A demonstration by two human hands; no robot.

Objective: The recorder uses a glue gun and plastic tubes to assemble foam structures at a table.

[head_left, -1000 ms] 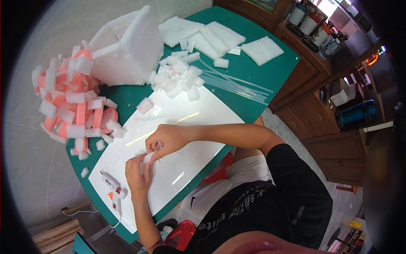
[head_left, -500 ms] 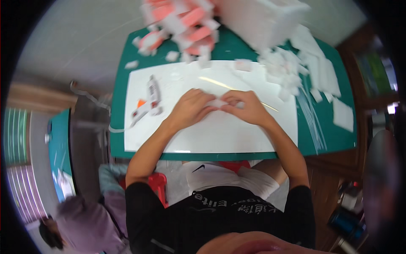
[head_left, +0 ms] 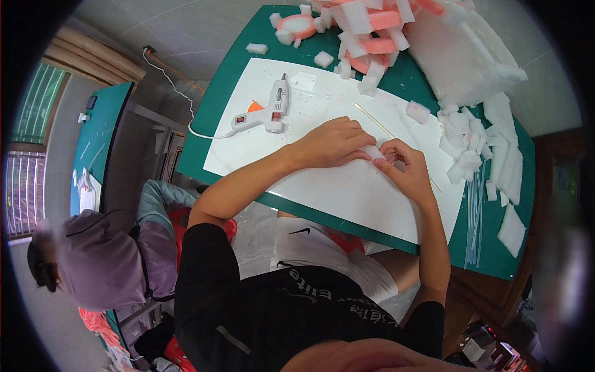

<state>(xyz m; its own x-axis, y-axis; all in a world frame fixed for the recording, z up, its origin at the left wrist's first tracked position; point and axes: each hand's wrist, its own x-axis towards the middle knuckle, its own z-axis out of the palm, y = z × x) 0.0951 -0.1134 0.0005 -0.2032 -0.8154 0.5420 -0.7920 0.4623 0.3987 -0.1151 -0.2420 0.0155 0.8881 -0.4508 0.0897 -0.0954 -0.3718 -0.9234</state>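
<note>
Over the white board (head_left: 322, 192) I hold a small white foam piece (head_left: 372, 152) between both hands. My left hand (head_left: 338, 144) closes on its left side, fingers bent over it and partly hiding it. At the other side my right hand (head_left: 406, 168) pinches it with thumb and fingers. A thin pale stick (head_left: 374, 119) lies on the board beyond my hands, partly covered by the right one. To the left rests a white glue gun (head_left: 268, 113) with an orange trigger, lying on its side.
Coral-and-white foam shapes (head_left: 378, 43) and a large white foam block (head_left: 465, 56) stand at the back. White foam scraps (head_left: 462, 142) and clear thin sticks (head_left: 475, 217) lie on the right. The glue gun's cord (head_left: 191, 124) trails left. A person (head_left: 105, 254) sits at left.
My view has turned, so the table appears tilted and shifted right. Both hands stay together on the foam piece; their fingers have shifted slightly. The glue gun shows more sharply.
</note>
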